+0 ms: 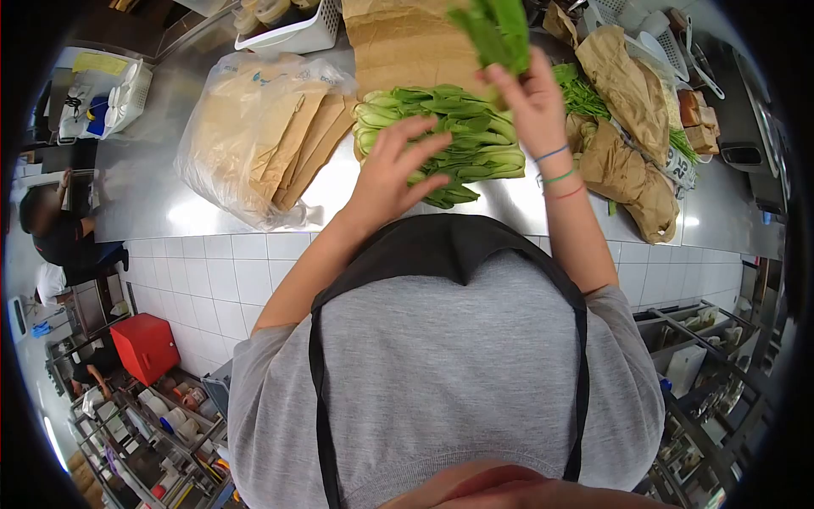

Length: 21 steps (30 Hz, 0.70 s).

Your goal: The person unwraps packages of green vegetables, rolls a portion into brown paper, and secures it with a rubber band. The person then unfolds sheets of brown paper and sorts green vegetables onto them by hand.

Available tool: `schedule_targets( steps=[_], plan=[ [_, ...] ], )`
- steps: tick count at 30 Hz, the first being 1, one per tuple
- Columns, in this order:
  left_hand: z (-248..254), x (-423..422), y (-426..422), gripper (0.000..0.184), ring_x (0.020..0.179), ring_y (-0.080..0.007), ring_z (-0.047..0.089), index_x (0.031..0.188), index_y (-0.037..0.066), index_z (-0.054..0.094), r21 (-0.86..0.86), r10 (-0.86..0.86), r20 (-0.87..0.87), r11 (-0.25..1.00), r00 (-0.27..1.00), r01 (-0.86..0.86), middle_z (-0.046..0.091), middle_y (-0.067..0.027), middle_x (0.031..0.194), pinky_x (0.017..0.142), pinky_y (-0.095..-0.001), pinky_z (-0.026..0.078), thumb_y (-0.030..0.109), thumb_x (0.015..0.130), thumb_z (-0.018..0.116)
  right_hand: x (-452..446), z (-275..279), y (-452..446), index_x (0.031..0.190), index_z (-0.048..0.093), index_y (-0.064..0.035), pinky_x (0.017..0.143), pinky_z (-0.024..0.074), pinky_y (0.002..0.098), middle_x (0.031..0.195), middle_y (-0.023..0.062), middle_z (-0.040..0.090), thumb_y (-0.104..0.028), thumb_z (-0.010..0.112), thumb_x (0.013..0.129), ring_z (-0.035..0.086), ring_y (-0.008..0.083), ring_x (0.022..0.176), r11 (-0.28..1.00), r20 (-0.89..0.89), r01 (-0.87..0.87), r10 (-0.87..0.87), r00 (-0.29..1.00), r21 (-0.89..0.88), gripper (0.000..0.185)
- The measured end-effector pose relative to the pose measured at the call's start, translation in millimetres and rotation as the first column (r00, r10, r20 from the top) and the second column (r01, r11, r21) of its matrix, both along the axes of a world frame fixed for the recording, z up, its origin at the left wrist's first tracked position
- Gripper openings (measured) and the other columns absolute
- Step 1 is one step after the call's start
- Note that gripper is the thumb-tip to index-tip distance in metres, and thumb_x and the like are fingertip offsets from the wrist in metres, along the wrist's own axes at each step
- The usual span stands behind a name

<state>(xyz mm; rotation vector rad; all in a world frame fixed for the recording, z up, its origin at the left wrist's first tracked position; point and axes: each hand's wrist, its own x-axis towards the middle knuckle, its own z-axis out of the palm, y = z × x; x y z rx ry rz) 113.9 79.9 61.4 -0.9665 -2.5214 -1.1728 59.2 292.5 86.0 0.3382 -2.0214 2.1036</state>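
Heads of bok choy (475, 127) lie in a stacked pile on the steel counter in front of me, pale stems at the sides and dark leaves toward the middle. Over the left part of the pile is my left hand (398, 165), fingers spread; whether they touch the leaves I cannot tell. My right hand (534, 102) is raised above the pile's right end, thumb and fingers closed on a single bok choy (496, 34). Its leaves point up and away, and its stem end is mostly hidden by the hand.
A clear plastic bag of brown paper bags (263, 136) sits left of the pile. Brown paper (398, 51) lies behind it. Crumpled paper bags (623, 170) and loose greens (581, 93) are at right. A white basket (292, 34) holds containers. Another person (64, 225) is far left.
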Motion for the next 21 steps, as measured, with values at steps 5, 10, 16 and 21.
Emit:
schedule_targets(
  steps=[5,10,16,21],
  plan=[
    [-48,9,-37,0.044,0.128,-0.0258,0.037,0.108,0.026,0.061,-0.51,-0.061,-0.2,0.859,0.978,-0.051,0.045,0.0003,0.133,0.108,-0.0603,0.016,0.025,0.067,0.075,-18,-53,38,0.122,0.055,-0.0138,0.091,0.0415,0.038,0.117,0.0094,0.054,-0.031,0.062,0.087,0.054,0.0259,0.102,0.739,-0.159,0.158,-0.069,0.985,0.655,0.04],
    [-60,-10,-43,0.032,0.11,-0.0164,0.049,0.098,0.024,0.061,-0.45,-0.039,-0.326,0.885,0.945,-0.118,0.055,0.0054,0.115,0.097,-0.0512,0.029,0.027,0.068,0.072,8,-57,23,0.139,0.041,-0.0231,0.11,0.0082,0.0557,0.135,0.008,0.042,-0.06,0.063,0.073,0.034,0.026,0.129,0.538,-0.036,-0.084,0.209,0.977,0.839,0.079],
    [-62,-17,-35,0.029,0.101,-0.0196,0.051,0.099,0.018,0.062,-0.403,0.067,-0.261,0.899,0.963,-0.172,0.057,0.001,0.104,0.092,-0.0455,0.03,0.024,0.071,0.07,23,-49,16,0.143,0.031,-0.0303,0.102,0.0174,0.0704,0.141,0.0063,0.036,-0.062,0.076,0.052,0.032,0.0307,0.131,0.288,-0.1,-0.009,0.361,0.927,0.958,0.106],
    [-62,-19,-27,0.028,0.1,-0.0199,0.051,0.098,0.017,0.062,-0.412,0.118,-0.248,0.885,0.961,-0.215,0.056,-0.001,0.103,0.091,-0.0446,0.03,0.024,0.072,0.07,11,-56,1,0.137,0.04,-0.0308,0.102,0.0243,0.0616,0.132,0.0033,0.045,-0.044,0.079,0.058,0.038,0.0259,0.125,0.141,-0.077,0.034,0.31,0.948,0.989,0.089]
  ],
)
